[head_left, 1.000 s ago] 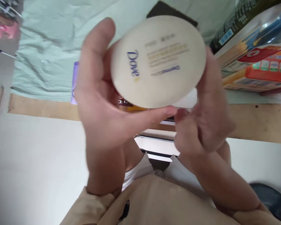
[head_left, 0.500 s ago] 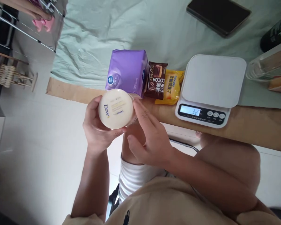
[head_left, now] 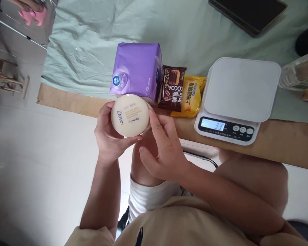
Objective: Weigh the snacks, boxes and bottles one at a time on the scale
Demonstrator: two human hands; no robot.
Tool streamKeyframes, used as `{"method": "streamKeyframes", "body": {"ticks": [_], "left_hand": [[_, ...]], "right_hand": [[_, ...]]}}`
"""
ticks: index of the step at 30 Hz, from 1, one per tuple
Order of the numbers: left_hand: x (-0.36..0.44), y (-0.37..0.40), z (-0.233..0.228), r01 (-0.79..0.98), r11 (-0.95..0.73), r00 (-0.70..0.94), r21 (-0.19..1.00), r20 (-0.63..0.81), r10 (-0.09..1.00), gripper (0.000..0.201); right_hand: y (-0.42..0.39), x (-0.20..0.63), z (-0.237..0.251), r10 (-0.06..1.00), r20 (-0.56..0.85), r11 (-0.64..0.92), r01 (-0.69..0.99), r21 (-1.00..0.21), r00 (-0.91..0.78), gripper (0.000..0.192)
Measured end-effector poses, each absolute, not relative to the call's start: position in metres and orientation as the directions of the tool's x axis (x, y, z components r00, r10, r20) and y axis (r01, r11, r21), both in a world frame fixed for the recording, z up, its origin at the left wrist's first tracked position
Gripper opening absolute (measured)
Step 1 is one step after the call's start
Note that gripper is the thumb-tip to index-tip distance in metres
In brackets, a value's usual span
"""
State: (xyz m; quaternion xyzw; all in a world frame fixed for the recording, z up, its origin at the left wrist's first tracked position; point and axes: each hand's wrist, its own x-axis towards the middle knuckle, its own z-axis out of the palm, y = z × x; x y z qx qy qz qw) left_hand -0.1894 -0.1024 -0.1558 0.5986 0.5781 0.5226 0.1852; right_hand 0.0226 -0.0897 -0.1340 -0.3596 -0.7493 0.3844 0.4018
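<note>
Cream jar [head_left: 129,115]: round, cream-coloured lid face up to the camera, blue "Dove" lettering; held in the air just off the near edge of the table, in front of the purple pack.
Left hand [head_left: 108,136]: cupped round the jar's left and near side — thumb under the near rim, fingers wrapped behind the left side; it carries the jar.
Right hand [head_left: 164,150]: fingers loosely curled, fingertips laid against the jar's right rim; palm below and to the right of the jar.
Purple pack [head_left: 137,71]: soft-wrapped, with a round blue badge and "XS" printed on it; on the table just beyond the jar.
Cocoa packet [head_left: 172,88]: dark brown wrapper, right of the purple pack and touching it.
Yellow packet [head_left: 191,97]: partly under the cocoa packet, between it and the scale.
Kitchen scale [head_left: 241,92]: white, bare platform, lit display toward the near edge reading 33; right of the packets.
Table [head_left: 66,100]: wooden near edge — pale green cloth [head_left: 92,44] over the far part.
Dark tablet [head_left: 248,13]: flat on the cloth, far right.
</note>
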Motion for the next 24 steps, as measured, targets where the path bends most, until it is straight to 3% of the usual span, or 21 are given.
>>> {"method": "streamKeyframes", "body": {"ticks": [3, 7, 12, 14, 19, 22, 24], "left_hand": [[-0.197, -0.095, -0.162, 0.494, -0.324, -0.176, 0.807, 0.457, 0.872, 0.118], [-0.200, -0.088, -0.167, 0.505, -0.287, -0.147, 0.814, 0.409, 0.900, 0.115], [-0.186, -0.090, -0.170, 0.493, -0.273, -0.231, 0.826, 0.427, 0.874, 0.116], [-0.176, -0.094, -0.165, 0.471, -0.301, -0.317, 0.830, 0.477, 0.819, 0.109], [-0.137, -0.098, -0.133, 0.481, -0.391, -0.503, 0.785, 0.612, 0.610, 0.064], [-0.097, -0.087, -0.109, 0.506, -0.507, -0.529, 0.698, 0.715, 0.456, 0.059], [-0.063, -0.073, -0.096, 0.472, -0.568, -0.553, 0.674, 0.728, 0.405, 0.051]], "right_hand": [[-0.088, 0.022, -0.133, 0.855, 0.303, 0.436, 0.268, -0.859, -0.420, 0.096], [-0.088, 0.021, -0.131, 0.863, 0.279, 0.425, 0.307, -0.851, -0.421, 0.094], [-0.093, 0.022, -0.126, 0.880, 0.274, 0.404, 0.305, -0.862, -0.388, 0.085], [-0.094, 0.026, -0.120, 0.880, 0.319, 0.426, 0.289, -0.857, -0.353, 0.079], [-0.084, 0.054, -0.092, 0.806, 0.524, 0.579, 0.184, -0.794, -0.276, 0.062], [-0.075, 0.082, -0.076, 0.784, 0.608, 0.621, 0.163, -0.767, -0.125, 0.050], [-0.068, 0.103, -0.069, 0.813, 0.577, 0.576, 0.242, -0.781, -0.071, 0.042]]}}
